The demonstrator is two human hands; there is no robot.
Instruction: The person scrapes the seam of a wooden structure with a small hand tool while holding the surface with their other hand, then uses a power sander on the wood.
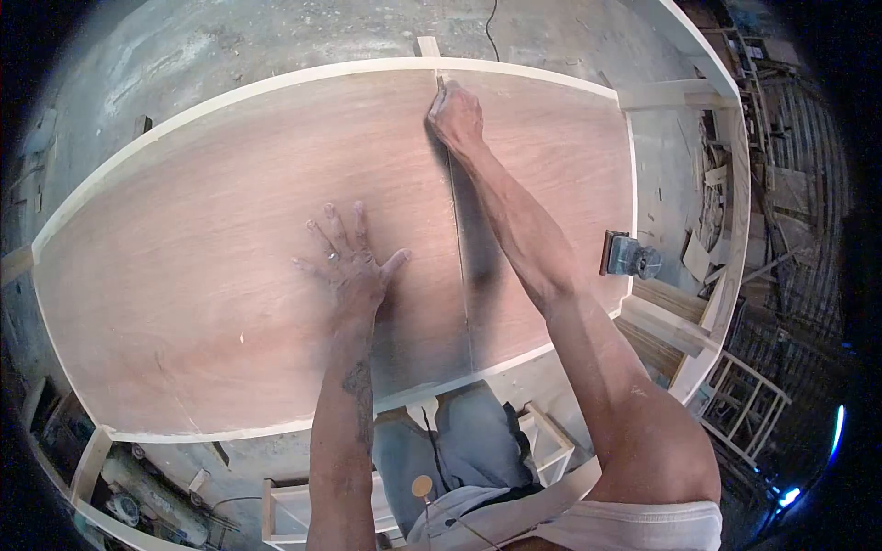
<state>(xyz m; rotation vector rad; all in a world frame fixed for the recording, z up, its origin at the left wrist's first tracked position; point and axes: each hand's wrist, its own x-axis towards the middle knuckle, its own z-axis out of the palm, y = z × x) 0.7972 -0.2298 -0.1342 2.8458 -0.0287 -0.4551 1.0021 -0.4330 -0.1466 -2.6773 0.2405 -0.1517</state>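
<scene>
A large reddish plywood panel [211, 202] with pale wooden edging lies in front of me. My left hand [349, 262] rests flat on it, left of the seam, with its fingers spread and a ring on one finger. Near the far edge, my right hand [457, 115] is closed at the top of the dark seam [457, 248] that crosses the panel. What its fingers hold, if anything, is too small and hidden to name.
A power sander [632, 255] sits at the panel's right edge. Pale wooden framing [735, 184] surrounds the right side. Tools and cylinders [152, 500] lie at lower left, and wood scraps are stacked at right. A cable [493, 32] runs across the floor beyond.
</scene>
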